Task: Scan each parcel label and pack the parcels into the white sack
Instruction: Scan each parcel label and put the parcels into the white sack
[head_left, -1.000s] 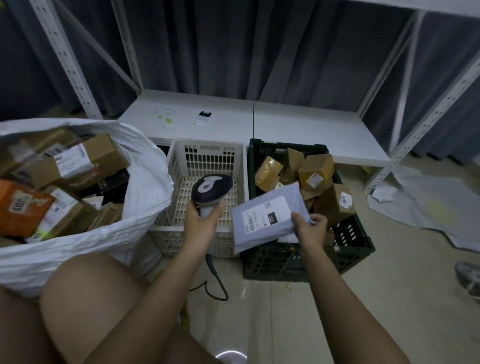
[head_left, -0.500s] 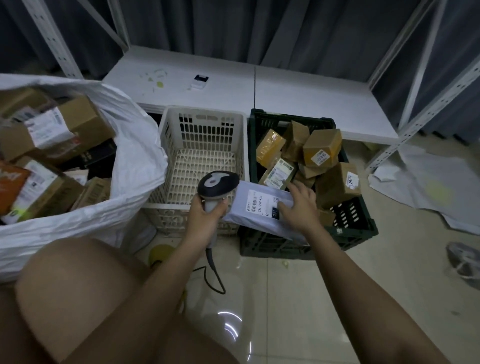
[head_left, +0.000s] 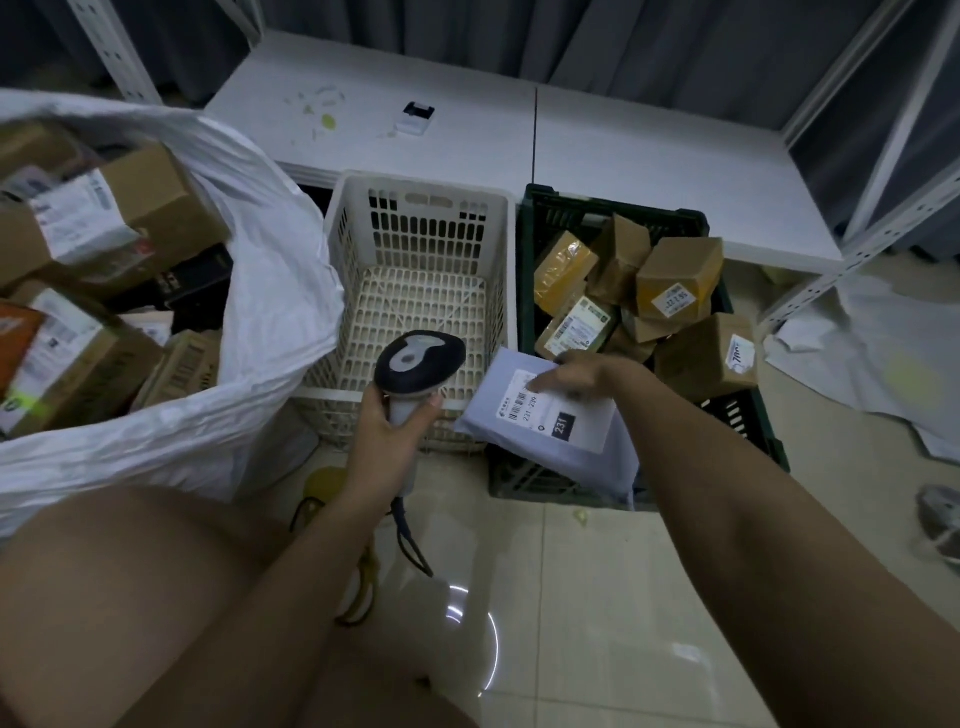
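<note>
My left hand (head_left: 389, 431) grips the handle of a black and grey barcode scanner (head_left: 420, 359), its head over the front of the white basket. My right hand (head_left: 582, 375) holds a flat grey mailer parcel (head_left: 545, 441) by its far edge, with fingers lying across the top of its white label. The mailer is label up, just right of the scanner, over the front rim of the green crate (head_left: 530, 270). At the left, the white sack (head_left: 275, 296) stands open, with several labelled cardboard boxes (head_left: 119, 208) inside.
The white slotted basket (head_left: 415, 189) sits between sack and crate with nothing in it. Several brown parcels (head_left: 675, 275) lie in the crate. A low white shelf (head_left: 623, 150) runs behind, with metal rack posts. The scanner cable (head_left: 410, 545) trails over the tiled floor. My knee is at the bottom left.
The mailer came down from a raised, tilted pose to lie flatter and lower beside the scanner. My right hand moved from its lower corner to its top edge.
</note>
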